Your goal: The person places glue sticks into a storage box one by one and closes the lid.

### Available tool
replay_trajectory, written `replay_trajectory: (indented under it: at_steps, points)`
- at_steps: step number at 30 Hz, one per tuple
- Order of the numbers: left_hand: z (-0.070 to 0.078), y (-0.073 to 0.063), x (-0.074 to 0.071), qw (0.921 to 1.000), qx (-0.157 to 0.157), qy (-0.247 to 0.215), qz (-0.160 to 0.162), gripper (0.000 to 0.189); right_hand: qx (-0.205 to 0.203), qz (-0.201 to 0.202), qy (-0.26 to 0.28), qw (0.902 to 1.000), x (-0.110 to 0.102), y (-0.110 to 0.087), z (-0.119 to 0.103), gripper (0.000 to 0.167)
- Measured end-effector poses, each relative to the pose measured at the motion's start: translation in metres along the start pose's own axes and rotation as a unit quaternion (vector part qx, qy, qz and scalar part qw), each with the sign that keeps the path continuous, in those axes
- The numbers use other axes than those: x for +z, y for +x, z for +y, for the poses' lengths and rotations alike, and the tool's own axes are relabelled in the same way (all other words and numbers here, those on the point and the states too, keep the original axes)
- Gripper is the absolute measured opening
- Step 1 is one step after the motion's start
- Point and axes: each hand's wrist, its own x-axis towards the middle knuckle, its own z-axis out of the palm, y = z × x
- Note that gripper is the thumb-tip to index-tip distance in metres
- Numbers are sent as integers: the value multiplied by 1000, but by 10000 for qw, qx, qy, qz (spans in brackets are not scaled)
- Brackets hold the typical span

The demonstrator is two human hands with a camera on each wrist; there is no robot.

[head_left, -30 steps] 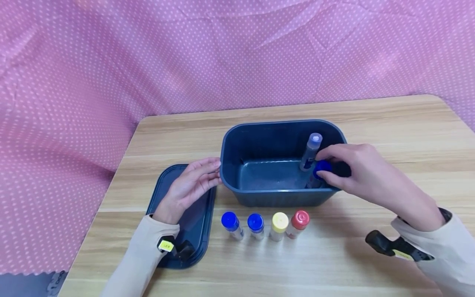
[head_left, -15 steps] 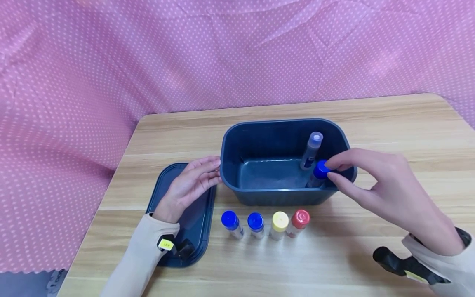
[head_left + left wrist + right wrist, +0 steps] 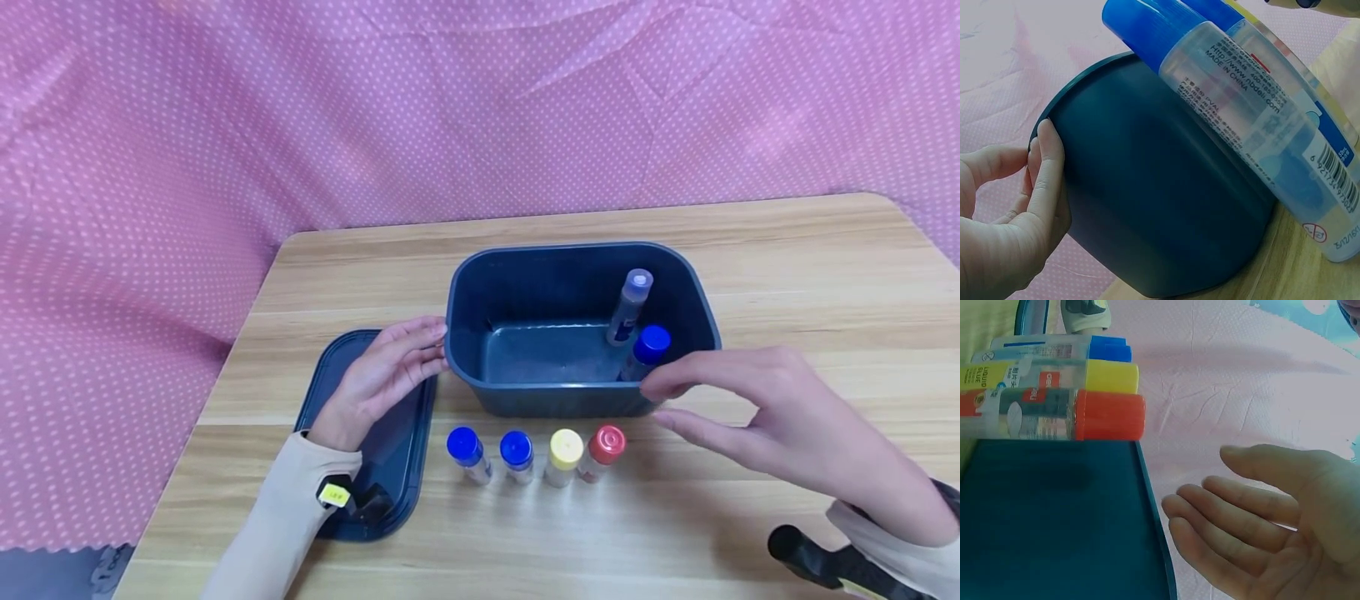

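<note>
Though oblong, a round-cornered, smooth plastic bin (image 3: pixel 558 401) between bare hands (image 3: pixel 381 372) (image 3: pixel 787 425).

You have surface (image 3: pixel 810 275) of light wood | on it: dark blue bin (image 3: pixel 562 402) | flat lid (image 3: pixel 393 446) to its left | nearer you, standing: two blue-capped bottles (image 3: pixel 467 448), one yellow-capped bottle (image 3: pixel 565 452), one red-capped bottle (image 3: pixel 605 448)
</note>
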Motion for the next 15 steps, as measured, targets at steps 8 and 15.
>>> replay_trajectory:
  at_steps: [8,15]
  points:
    - [0,1,-1,10000,0,10,-14,19,10,-464,201,9987,15,0,-1,34]
    - [1,1,-2,9998,47,54,-175,20,356,-859,349,9951,28,1,-3,33]
